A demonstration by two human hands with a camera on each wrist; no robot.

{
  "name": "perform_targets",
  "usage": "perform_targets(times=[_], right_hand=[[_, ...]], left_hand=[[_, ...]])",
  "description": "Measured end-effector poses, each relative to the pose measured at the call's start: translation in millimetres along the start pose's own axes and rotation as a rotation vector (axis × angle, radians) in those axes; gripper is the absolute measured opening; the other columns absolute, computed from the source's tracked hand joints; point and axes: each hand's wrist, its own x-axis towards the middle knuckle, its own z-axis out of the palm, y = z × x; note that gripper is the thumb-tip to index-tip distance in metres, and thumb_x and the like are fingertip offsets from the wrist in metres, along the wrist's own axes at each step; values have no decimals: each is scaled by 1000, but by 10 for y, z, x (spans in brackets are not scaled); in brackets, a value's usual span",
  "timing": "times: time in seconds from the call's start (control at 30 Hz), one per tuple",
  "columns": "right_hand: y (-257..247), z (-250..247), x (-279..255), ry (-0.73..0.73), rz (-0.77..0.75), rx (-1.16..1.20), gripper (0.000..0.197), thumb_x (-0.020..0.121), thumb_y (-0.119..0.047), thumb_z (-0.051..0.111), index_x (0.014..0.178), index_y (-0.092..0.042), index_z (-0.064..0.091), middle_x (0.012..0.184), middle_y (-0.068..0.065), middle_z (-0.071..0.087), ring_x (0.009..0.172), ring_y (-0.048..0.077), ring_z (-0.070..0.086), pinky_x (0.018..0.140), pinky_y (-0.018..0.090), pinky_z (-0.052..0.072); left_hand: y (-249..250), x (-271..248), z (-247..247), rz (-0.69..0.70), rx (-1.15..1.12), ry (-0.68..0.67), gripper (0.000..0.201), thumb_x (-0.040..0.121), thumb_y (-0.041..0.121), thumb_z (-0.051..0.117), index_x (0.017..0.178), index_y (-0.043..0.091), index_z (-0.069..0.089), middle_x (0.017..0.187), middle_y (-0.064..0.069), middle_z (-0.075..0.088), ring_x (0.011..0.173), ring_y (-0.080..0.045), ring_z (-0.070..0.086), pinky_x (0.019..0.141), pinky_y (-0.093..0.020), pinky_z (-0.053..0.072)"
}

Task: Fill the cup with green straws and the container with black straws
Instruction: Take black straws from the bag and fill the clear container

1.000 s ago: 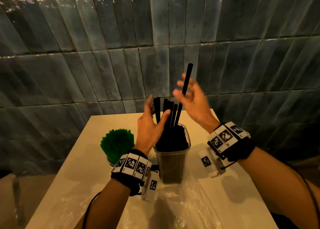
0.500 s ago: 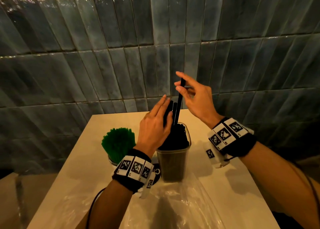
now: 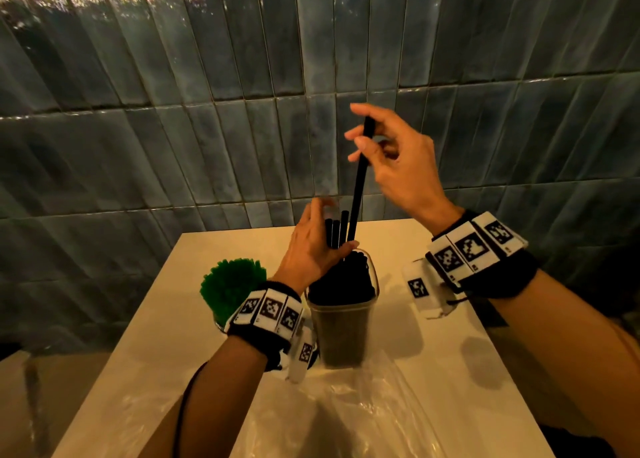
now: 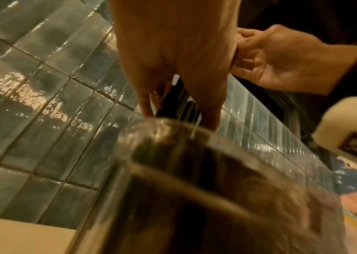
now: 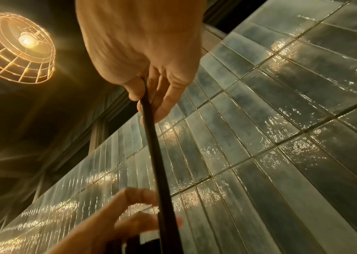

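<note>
A clear plastic container [image 3: 341, 322] packed with black straws stands mid-table. My left hand [image 3: 330, 232] grips a few black straws [image 3: 337, 230] that stick up above its mouth; the left wrist view shows thumb and fingers [image 4: 208, 110] on either side of them over the container rim [image 4: 216, 137]. My right hand [image 3: 363, 135] is raised above and pinches one long black straw [image 3: 358, 184] near its top; its lower end reaches the bunch. The right wrist view shows that straw [image 5: 158, 154] running down toward my left hand [image 5: 129, 214]. A cup of green straws [image 3: 232, 284] stands left of the container.
A crumpled clear plastic bag [image 3: 346, 409] lies on the pale table [image 3: 450, 371] in front of the container. A dark tiled wall [image 3: 207, 128] rises right behind the table. The table's left edge drops off near the green straws.
My right hand has risen with the single black straw, which now points down into the bunch. My left hand's fingers went from lying straight over the upright straws to gripping them.
</note>
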Motion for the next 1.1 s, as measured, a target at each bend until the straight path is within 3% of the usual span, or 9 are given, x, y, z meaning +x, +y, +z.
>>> perform_targets(times=[0.17, 0.3, 0.37, 0.5, 0.6, 0.67, 0.77, 1.03, 1.1], right_hand=[[-139, -90, 143, 96, 11, 49, 39, 91, -12, 58, 128, -15, 49, 98, -4, 67, 76, 10, 70, 79, 25, 56], [-236, -112, 291, 206, 20, 141, 38, 88, -16, 63, 124, -14, 49, 96, -1, 70, 74, 14, 70, 80, 37, 57], [-258, -56, 327, 195, 67, 204, 40, 88, -15, 64, 124, -12, 48, 96, 0, 70, 76, 15, 71, 81, 37, 57], [-203, 59, 259, 74, 189, 239, 46, 85, -18, 67, 127, -13, 48, 96, -4, 69, 89, 8, 69, 84, 26, 55], [29, 95, 3, -57, 427, 299, 55, 82, -12, 69, 131, -19, 44, 102, -7, 64, 91, 1, 64, 75, 11, 51], [272, 111, -286, -249, 629, 216, 60, 81, -6, 69, 134, -15, 43, 107, -3, 62, 99, 7, 62, 75, 11, 48], [611, 156, -689, -597, 678, -173, 49, 84, -15, 68, 130, -15, 52, 124, 1, 61, 119, 16, 55, 90, 19, 40], [794, 317, -824, -428, 568, -357, 27, 80, -33, 71, 100, -15, 72, 115, 4, 63, 109, 19, 54, 84, 22, 35], [803, 343, -834, -418, 551, -380, 26, 81, -32, 71, 99, -13, 72, 114, 5, 63, 107, 19, 55, 84, 22, 36]], left_hand=[[-48, 85, -25, -141, -187, -58, 86, 70, 24, 81, 135, 32, 26, 90, 6, 63, 80, -9, 61, 82, -31, 52], [-69, 112, -51, -188, -272, -119, 88, 66, 23, 83, 135, 41, 32, 104, 4, 63, 97, -13, 59, 87, -34, 49], [-52, 131, -58, -174, -226, -156, 73, 69, 30, 81, 131, 38, 43, 115, 1, 63, 105, -14, 58, 90, -33, 48], [-45, 177, -83, -128, -216, -73, 44, 80, 40, 68, 120, 23, 61, 124, 3, 61, 110, -9, 57, 94, -24, 46], [-88, 193, -107, -123, -247, -9, 31, 86, 36, 64, 112, 20, 67, 110, 2, 67, 101, -9, 61, 81, -6, 43], [-101, 193, -126, -93, -200, 11, 27, 87, 36, 63, 107, 19, 68, 102, 4, 69, 93, -6, 62, 72, 0, 40], [-94, 201, -130, -79, -193, 24, 28, 87, 39, 62, 106, 19, 67, 97, 9, 65, 90, -3, 59, 71, -1, 39], [-8, 253, -140, -94, -260, 20, 28, 88, 40, 60, 107, 20, 64, 98, 11, 64, 97, -5, 59, 86, -19, 45], [-3, 248, -142, -75, -231, 19, 27, 88, 38, 60, 106, 19, 64, 101, 10, 64, 99, -4, 58, 83, -16, 42]])
